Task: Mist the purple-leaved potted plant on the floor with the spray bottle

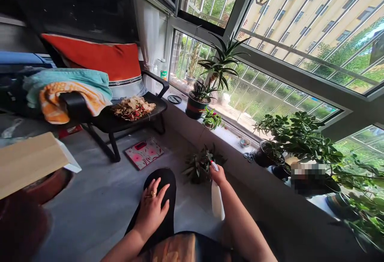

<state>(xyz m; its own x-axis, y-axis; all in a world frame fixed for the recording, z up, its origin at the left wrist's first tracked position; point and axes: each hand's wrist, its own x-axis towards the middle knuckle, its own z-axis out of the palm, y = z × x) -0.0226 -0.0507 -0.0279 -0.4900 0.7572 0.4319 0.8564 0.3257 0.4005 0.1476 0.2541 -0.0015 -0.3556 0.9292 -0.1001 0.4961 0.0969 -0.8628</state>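
At a sunny window ledge [223, 131], a right hand [218, 175] grips a white spray bottle [217, 198] by the neck, fingers [214, 170] curled round it, near a leafy plant [201, 165] on the floor; the left hand [151, 210] rests on a black-clad knee [160, 182], fingers [157, 190] spread.

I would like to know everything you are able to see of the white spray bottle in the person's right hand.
The white spray bottle looks like plastic, with a long, smooth body and a narrow top ending in a small red tip. It tilts slightly, its body hanging towards the floor, its top beside a dark leafy plant. The right hand closes around its upper part.
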